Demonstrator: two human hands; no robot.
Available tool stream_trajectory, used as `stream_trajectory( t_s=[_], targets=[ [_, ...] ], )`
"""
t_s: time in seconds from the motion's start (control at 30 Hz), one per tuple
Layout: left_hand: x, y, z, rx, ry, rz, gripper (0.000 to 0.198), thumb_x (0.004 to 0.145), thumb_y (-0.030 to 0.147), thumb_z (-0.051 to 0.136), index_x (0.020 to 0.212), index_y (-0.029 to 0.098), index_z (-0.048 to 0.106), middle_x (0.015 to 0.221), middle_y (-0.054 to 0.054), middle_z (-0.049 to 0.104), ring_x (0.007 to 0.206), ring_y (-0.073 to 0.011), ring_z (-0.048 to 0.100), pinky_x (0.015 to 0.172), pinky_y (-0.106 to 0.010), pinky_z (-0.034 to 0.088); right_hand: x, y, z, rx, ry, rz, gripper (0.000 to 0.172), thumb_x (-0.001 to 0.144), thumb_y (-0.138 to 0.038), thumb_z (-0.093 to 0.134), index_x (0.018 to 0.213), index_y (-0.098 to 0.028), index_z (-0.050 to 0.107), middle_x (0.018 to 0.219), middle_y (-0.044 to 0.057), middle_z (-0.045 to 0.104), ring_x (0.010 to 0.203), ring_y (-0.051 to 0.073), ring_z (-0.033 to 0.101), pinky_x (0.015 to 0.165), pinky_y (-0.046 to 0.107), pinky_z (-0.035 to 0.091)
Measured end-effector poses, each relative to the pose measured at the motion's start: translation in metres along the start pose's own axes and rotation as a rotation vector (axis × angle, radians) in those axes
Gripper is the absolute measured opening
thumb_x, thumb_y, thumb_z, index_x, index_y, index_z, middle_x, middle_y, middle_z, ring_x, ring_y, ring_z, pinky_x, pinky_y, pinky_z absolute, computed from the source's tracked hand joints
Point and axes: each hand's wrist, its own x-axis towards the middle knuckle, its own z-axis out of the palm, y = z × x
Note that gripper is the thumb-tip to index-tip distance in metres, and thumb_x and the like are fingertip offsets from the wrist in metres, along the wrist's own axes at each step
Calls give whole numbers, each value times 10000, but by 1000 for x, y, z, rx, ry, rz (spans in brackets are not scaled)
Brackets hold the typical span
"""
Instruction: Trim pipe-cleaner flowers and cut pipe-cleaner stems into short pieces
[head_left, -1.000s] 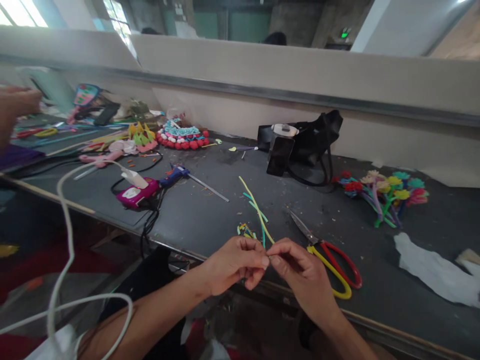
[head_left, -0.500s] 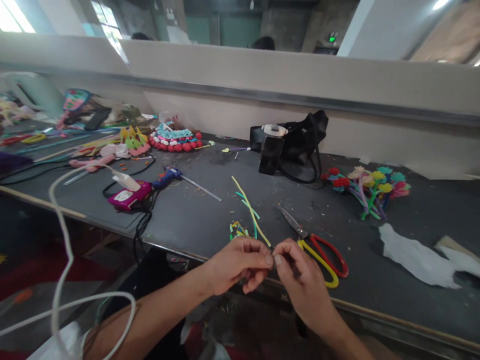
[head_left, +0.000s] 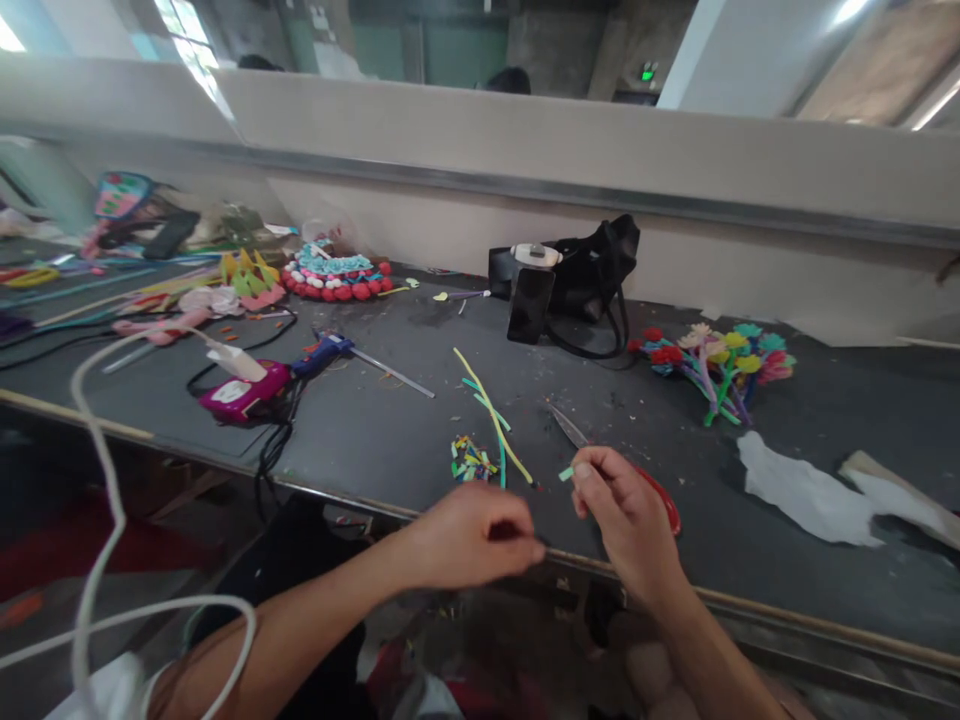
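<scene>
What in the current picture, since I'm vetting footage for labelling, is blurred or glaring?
Head view, bottom centre: the left hand looks smeared, probably by motion, while the right hand and its small green piece are clearer; head view, top: the window and ceiling light look washed out.

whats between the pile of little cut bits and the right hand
In the head view, the near ends of a yellow strip and a teal strip, then the green piece pinched in the right hand.
</scene>
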Motion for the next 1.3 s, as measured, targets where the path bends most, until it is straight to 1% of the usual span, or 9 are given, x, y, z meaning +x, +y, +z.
stream_trajectory(
  t_s=[0.1, 0.17, 0.3, 0.4, 0.57, 0.73, 0.87, 1.03, 1.3],
  targets=[
    [9, 5, -8, -287, 247, -97, 241, 830, 394, 620, 833, 154, 628, 674, 27, 537, 587, -82, 461, 540, -190, 354, -2, -4, 7, -67, -36, -70, 211, 937, -402, 470, 854, -230, 559, 641, -36, 522, 562, 131, 490, 550, 243, 388],
    [11, 4, -9, -408, 241, -102, 303, 792, 437, 666, 891, 153, 623, 714, 23, 554, 601, -80, 486, 554, -191, 385, -2, -7, 13, -105, -62, -129, 189, 932, -368, 480, 838, -231, 570, 702, -20, 568, 609, 137, 518, 585, 245, 401],
    [11, -1, -9, -541, 170, -196, 354, 767, 491, 678, 760, 150, 585, 628, 32, 560, 486, -61, 479, 470, -185, 385, -1, -12, 25, -82, -93, -190, 174, 927, -328, 488, 821, -229, 585, 738, -12, 595, 639, 139, 536, 601, 242, 407],
    [9, -2, -18, -576, 183, -204, 326, 771, 453, 688, 722, 141, 607, 580, 23, 578, 442, -54, 467, 432, -177, 364, 3, -14, 29, -41, -95, -175, 177, 917, -338, 510, 816, -222, 597, 683, -26, 573, 577, 124, 500, 547, 233, 382],
    [7, -8, -45, -748, 453, -105, 200, 796, 337, 672, 777, 138, 654, 585, 15, 609, 426, -53, 485, 406, -174, 331, 16, -12, 38, -45, -25, -134, 191, 924, -367, 512, 856, -220, 613, 657, -33, 573, 550, 121, 498, 537, 226, 397],
    [10, -19, -56, -896, 627, -50, 135, 806, 263, 620, 866, 143, 636, 555, 23, 613, 402, -71, 502, 396, -187, 343, 27, 5, 57, -352, -158, -229, 114, 874, -206, 538, 837, -224, 644, 792, 12, 632, 726, 162, 584, 673, 255, 426],
    [10, -20, -51, -951, 598, -40, 134, 794, 237, 588, 887, 144, 612, 542, 17, 616, 388, -85, 502, 384, -196, 346, 29, 14, 67, -465, -168, -231, 95, 812, -153, 595, 812, -219, 664, 811, 49, 622, 811, 214, 572, 711, 293, 391],
    [11, -18, -46, -996, 554, -62, 78, 771, 225, 567, 822, 165, 557, 634, -5, 630, 413, -84, 487, 368, -199, 301, 29, 13, 66, -480, -170, -193, 151, 797, -113, 576, 694, -211, 628, 724, 22, 594, 724, 187, 560, 653, 278, 359],
    [16, -19, -39, -853, 490, -210, 71, 714, 152, 531, 757, 143, 588, 540, 65, 407, 386, -39, 322, 387, -211, 135, 28, 9, 43, -253, -174, -106, 208, 896, -342, 519, 816, -193, 640, 695, -12, 613, 619, 143, 550, 590, 237, 401]
  ],
)
